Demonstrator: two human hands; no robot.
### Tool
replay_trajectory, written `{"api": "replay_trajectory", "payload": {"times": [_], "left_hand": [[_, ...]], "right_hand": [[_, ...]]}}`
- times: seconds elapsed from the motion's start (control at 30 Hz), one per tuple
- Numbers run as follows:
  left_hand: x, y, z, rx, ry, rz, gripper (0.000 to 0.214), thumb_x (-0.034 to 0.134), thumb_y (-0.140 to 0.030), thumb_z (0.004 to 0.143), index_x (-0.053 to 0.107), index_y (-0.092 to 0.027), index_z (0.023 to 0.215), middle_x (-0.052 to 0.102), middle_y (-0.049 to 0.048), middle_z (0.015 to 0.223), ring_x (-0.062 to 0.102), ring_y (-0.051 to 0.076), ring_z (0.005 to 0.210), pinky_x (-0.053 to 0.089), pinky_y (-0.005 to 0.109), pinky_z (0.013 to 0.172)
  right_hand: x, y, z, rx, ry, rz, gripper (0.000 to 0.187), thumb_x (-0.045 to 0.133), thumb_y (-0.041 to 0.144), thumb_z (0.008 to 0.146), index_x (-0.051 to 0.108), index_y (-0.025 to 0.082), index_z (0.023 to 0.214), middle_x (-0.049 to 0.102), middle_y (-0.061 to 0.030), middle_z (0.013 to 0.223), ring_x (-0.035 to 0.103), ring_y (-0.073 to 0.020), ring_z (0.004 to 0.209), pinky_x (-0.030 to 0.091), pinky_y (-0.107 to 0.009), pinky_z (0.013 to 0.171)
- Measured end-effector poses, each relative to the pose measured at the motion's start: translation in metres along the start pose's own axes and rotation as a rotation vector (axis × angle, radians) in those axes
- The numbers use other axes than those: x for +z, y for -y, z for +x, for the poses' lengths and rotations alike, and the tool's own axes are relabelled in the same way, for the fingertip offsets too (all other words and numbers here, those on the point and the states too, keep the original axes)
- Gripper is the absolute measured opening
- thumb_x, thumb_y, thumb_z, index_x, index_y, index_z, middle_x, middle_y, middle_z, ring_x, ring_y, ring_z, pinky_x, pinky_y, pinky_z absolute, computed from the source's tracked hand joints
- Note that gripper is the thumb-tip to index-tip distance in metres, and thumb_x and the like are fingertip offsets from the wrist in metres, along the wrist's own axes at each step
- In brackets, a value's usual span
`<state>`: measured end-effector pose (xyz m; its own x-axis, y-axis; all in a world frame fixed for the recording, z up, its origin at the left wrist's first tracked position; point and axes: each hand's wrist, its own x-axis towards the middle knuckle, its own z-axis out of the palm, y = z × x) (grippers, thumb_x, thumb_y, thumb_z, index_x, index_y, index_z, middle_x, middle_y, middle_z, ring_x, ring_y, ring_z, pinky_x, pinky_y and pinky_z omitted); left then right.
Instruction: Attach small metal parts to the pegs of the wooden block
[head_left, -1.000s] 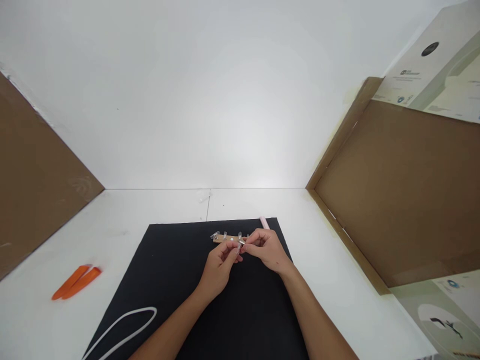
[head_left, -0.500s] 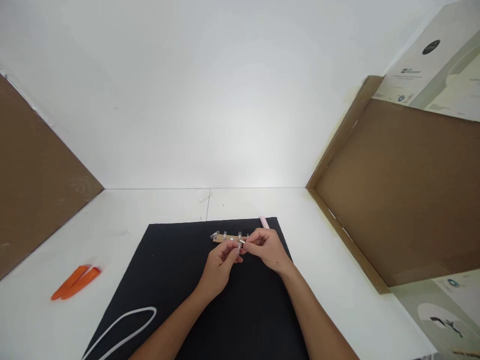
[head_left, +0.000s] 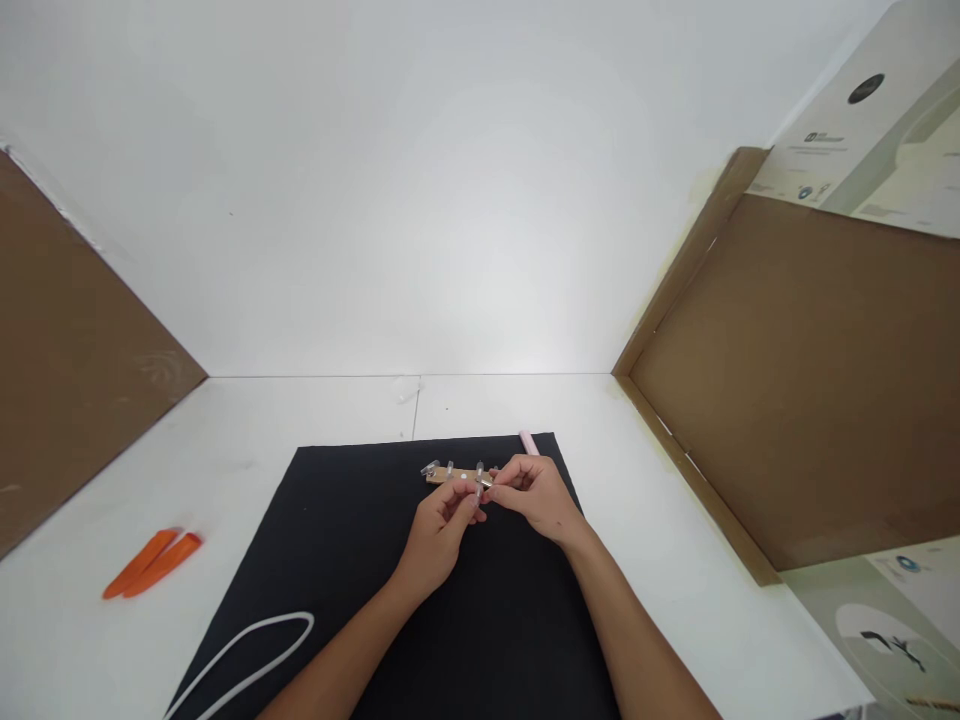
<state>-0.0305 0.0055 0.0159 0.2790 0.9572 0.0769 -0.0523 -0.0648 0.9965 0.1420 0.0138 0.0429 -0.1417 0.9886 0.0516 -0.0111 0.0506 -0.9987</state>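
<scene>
A narrow tan cardboard strip (head_left: pixel 454 477) lies nearly level above the black mat (head_left: pixel 360 540), with small clear plastic pieces (head_left: pixel 450 470) standing along it. My right hand (head_left: pixel 536 497) grips the strip's right end between fingers and thumb. My left hand (head_left: pixel 439 532) comes in from below, its fingertips pinching a clear plastic piece (head_left: pixel 478 488) close to my right fingers. My fingers hide part of the strip's right end.
A pink rod (head_left: pixel 529 443) pokes out behind the mat's far edge. Two orange strips (head_left: pixel 154 565) lie on the white table at left, and a white cord (head_left: pixel 247 650) loops on the mat's lower left. Brown cardboard panels (head_left: pixel 795 380) stand at both sides.
My hands and the strip have barely moved. The whole view has shifted very slightly.
</scene>
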Motion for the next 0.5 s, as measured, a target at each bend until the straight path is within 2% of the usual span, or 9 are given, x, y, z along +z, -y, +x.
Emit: {"api": "replay_trajectory", "payload": {"times": [0.3,0.5], "left_hand": [[0.001,-0.001,0.0,-0.008,-0.002,-0.021,0.026,0.06,-0.041,0.086,0.066,-0.016,0.093,0.067,0.0036,0.084,0.062,0.015,0.074,0.05,0.028,0.071],[0.002,-0.003,-0.001,0.006,-0.008,0.008,0.025,0.059,-0.04,0.087,0.067,-0.017,0.089,0.067,0.003,0.08,0.061,0.015,0.072,0.05,0.027,0.07]], "right_hand": [[0.001,0.012,-0.006,-0.06,0.143,-0.04,0.014,0.076,0.028,0.071,0.066,0.02,0.067,0.071,-0.0019,0.072,0.068,-0.0179,0.071,0.052,-0.033,0.068],[0.003,0.009,-0.003,-0.062,0.012,-0.079,0.019,0.078,0.033,0.07,0.066,0.019,0.066,0.069,-0.0009,0.067,0.064,-0.0156,0.065,0.05,-0.029,0.063]]}}
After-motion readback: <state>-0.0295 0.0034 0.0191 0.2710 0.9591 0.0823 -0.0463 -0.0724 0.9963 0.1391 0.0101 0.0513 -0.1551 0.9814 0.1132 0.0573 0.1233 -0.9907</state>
